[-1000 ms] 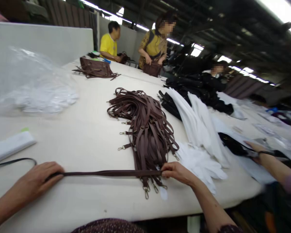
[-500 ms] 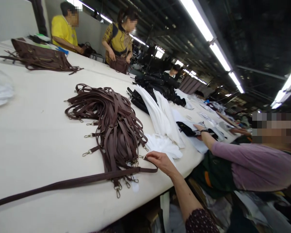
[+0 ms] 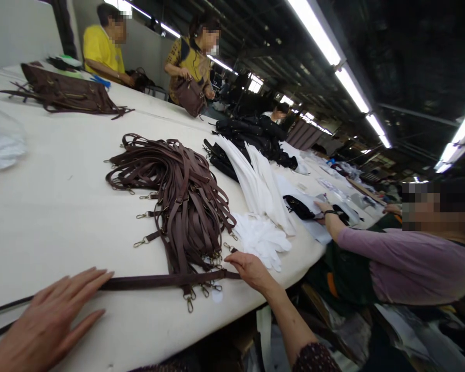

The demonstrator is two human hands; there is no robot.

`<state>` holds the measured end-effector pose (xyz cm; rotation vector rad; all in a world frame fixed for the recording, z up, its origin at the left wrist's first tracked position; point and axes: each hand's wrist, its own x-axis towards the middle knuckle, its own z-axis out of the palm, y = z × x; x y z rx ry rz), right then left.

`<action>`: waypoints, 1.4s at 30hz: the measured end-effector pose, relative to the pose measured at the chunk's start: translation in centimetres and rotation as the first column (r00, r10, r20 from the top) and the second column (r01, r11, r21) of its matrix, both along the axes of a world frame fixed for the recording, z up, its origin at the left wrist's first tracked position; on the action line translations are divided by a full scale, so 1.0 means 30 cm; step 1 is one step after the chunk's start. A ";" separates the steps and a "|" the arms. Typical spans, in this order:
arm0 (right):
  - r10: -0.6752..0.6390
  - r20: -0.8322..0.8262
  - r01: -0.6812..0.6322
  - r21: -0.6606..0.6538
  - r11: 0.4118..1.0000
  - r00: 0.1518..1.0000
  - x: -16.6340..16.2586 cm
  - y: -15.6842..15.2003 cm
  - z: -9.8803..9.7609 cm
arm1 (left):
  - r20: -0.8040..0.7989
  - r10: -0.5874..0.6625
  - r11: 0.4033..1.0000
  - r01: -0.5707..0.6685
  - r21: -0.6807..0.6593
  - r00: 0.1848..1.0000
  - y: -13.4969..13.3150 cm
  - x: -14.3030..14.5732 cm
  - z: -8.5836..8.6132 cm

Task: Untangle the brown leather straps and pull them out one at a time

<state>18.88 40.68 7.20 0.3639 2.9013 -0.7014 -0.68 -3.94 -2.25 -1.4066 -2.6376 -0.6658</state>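
A long brown strap (image 3: 151,281) lies stretched along the near edge of the white table (image 3: 62,206). My left hand (image 3: 52,320) rests flat on the strap's left part, fingers spread. My right hand (image 3: 250,268) pinches the strap's right end by its metal clasp. Just behind the strap sits a big pile of brown straps with metal clips (image 3: 178,201).
White gloves (image 3: 261,237) and folded white cloth (image 3: 251,175) lie right of the pile, black goods (image 3: 251,134) behind. A person in a purple sleeve (image 3: 391,258) works at the right. Two people handle brown bags (image 3: 62,93) at the far end.
The view swung right, then steadied. My left hand came back into view, flat on the strap. My right hand drew the strap's end slightly nearer the table edge.
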 end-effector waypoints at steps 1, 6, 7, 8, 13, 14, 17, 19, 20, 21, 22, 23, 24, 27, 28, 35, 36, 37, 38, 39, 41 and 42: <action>0.012 0.009 -0.012 0.008 1.000 1.000 -0.006 -0.005 -0.003 | -0.016 -0.014 1.000 0.014 -0.024 1.000 0.033 0.005 -0.003; 0.085 0.062 -0.087 0.031 0.996 0.994 -0.030 -0.049 -0.014 | 0.149 0.030 0.998 -0.020 -0.065 0.988 0.131 0.014 0.015; 0.099 0.077 -0.102 0.044 0.994 0.992 -0.032 -0.058 -0.017 | 0.194 0.042 0.997 -0.029 -0.069 0.980 0.137 0.014 0.021; 0.103 0.091 -0.109 0.056 0.992 0.990 -0.034 -0.067 -0.021 | 0.235 0.048 0.997 -0.032 -0.071 0.971 0.141 0.014 0.027; 0.100 0.129 -0.116 0.120 0.986 0.987 -0.034 -0.101 -0.027 | 0.345 0.031 0.999 -0.021 -0.032 0.938 0.149 0.016 0.047; 0.114 0.135 -0.132 0.137 0.982 0.984 -0.032 -0.106 -0.026 | 0.354 0.027 1.000 -0.021 -0.020 0.935 0.150 0.018 0.050; 0.139 0.159 -0.168 0.184 0.969 0.977 -0.024 -0.128 -0.018 | 0.366 0.009 1.000 -0.012 0.005 0.931 0.150 0.028 0.061; 0.147 0.192 -0.186 0.204 0.961 0.970 -0.017 -0.147 -0.007 | 0.368 -0.018 1.000 0.011 0.022 0.930 0.145 0.038 0.066; 0.152 0.212 -0.196 0.206 0.959 0.965 -0.013 -0.159 0.000 | 0.366 -0.032 0.999 0.023 0.031 0.930 0.141 0.044 0.068; 0.156 0.231 -0.204 0.202 0.958 0.960 -0.009 -0.172 0.009 | 0.361 -0.044 0.999 0.032 0.038 0.931 0.137 0.048 0.069; 0.164 0.248 -0.213 0.190 0.958 0.955 -0.005 -0.185 0.018 | 0.355 -0.050 0.998 0.038 0.042 0.934 0.133 0.052 0.070; 0.176 0.263 -0.225 0.169 0.960 0.949 -0.002 -0.200 0.028 | 0.348 -0.052 0.998 0.040 0.041 0.936 0.129 0.053 0.070; 0.193 0.274 -0.238 0.142 0.961 0.942 0.000 -0.216 0.037 | 0.340 -0.043 0.999 0.033 0.036 0.939 0.126 0.051 0.070; 0.255 0.277 -0.283 0.065 0.957 0.926 -0.001 -0.269 0.053 | 0.308 0.029 0.999 -0.033 0.010 0.951 0.122 0.020 0.070; 0.280 0.267 -0.302 0.042 0.952 0.922 -0.005 -0.288 0.053 | 0.294 0.066 0.998 -0.069 0.002 0.954 0.123 0.002 0.071; 0.553 0.183 -0.566 0.025 0.824 0.813 -0.089 -0.405 0.034 | 0.258 0.185 0.982 -0.189 -0.008 0.948 0.132 -0.109 0.071; 0.594 0.187 -0.612 0.057 0.789 0.783 -0.102 -0.411 0.036 | 0.258 0.187 0.982 -0.191 -0.009 0.948 0.132 -0.112 0.070; 0.636 0.185 -0.657 0.090 0.748 0.749 -0.114 -0.415 0.040 | 0.260 0.187 0.981 -0.192 -0.009 0.947 0.132 -0.112 0.068; 0.678 0.176 -0.699 0.123 0.704 0.714 -0.123 -0.415 0.045 | 0.261 0.187 0.981 -0.192 -0.008 0.947 0.131 -0.110 0.065; 0.718 0.159 -0.736 0.157 0.659 0.677 -0.130 -0.412 0.050 | 0.263 0.187 0.981 -0.192 -0.008 0.947 0.131 -0.108 0.063; 0.791 0.115 -0.792 0.222 0.569 0.601 -0.135 -0.402 0.060 | 0.271 0.184 0.982 -0.189 -0.008 0.945 0.129 -0.105 0.060; 0.818 0.096 -0.810 0.241 0.534 0.567 -0.134 -0.397 0.064 | 0.277 0.184 0.982 -0.188 -0.010 0.943 0.129 -0.106 0.059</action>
